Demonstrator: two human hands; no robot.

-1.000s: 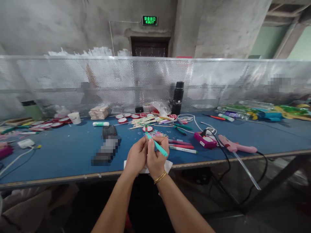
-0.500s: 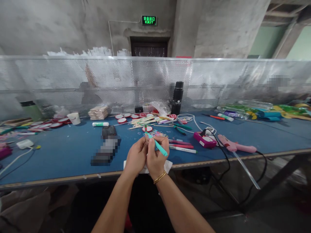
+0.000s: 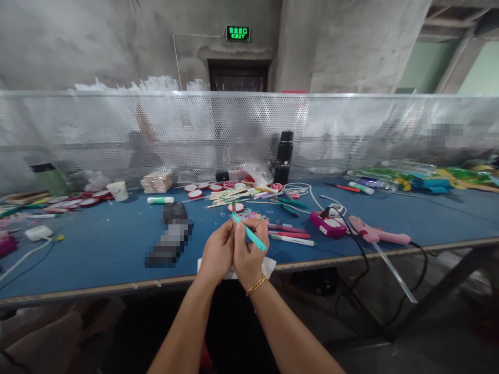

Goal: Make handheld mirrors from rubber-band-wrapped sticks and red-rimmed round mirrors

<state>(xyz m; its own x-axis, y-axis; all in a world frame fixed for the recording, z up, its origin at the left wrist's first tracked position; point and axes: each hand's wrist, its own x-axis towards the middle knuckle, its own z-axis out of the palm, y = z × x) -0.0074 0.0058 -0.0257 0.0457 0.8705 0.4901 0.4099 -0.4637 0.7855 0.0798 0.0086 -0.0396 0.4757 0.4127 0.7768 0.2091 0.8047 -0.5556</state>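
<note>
My right hand (image 3: 251, 254) is closed around a teal marker pen (image 3: 252, 237), whose rear end points down to the right. My left hand (image 3: 217, 253) is pinched on a thin flat stick (image 3: 234, 207) with reddish and greenish colour on its upper end. The marker's tip meets the stick just above my fingers. Both hands touch each other over the front edge of the table, above white paper (image 3: 268, 266). Beyond the stick lie a round red-rimmed white disc (image 3: 236, 208) and a heap of small coloured loops (image 3: 255, 215).
Right of my hands are several markers (image 3: 292, 241), green-handled pliers (image 3: 287, 209), a magenta power block (image 3: 328, 224) and a pink glue gun (image 3: 376, 231) with its cable. A dark phone-like object (image 3: 174, 213) lies left. Behind are wooden sticks (image 3: 228, 195) and a black bottle (image 3: 284, 156).
The marker has shifted slightly on the stick, and my right fingers have moved a little with it. Both hands keep their hold; the view has drifted slightly.
</note>
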